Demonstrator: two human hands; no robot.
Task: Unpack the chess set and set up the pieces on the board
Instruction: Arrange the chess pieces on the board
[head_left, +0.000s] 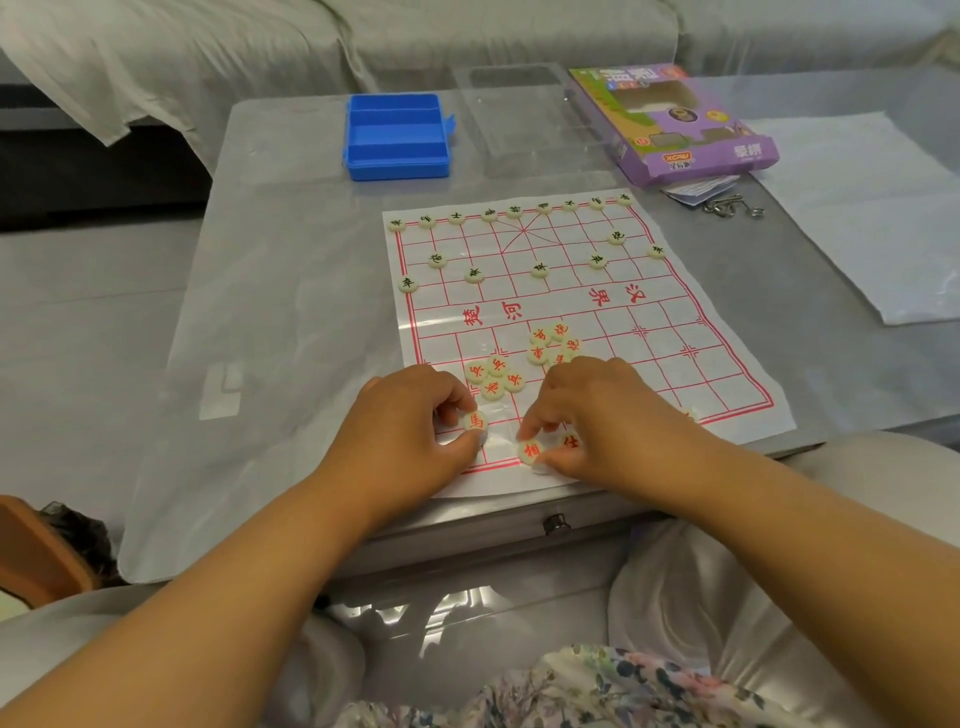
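A white paper board (727, 332) with red grid lines lies on the table. Black-lettered round pieces (540, 269) stand in rows along its far side. Red-lettered pieces sit in two loose clusters near the middle, one at the left (493, 378) and one at the right (550, 343). At the board's near edge my left hand (410, 431) pinches a red-lettered piece (475, 421). My right hand (597, 415) pinches another red piece (531, 450), with a third red piece (570, 441) next to its fingers.
A blue plastic tray (397, 136) and a clear lid (519, 119) stand behind the board. A purple game box (675, 124), folded papers and metal puzzle rings (732, 208) lie at the back right. A white sheet (862, 208) lies at the right. A covered sofa is behind.
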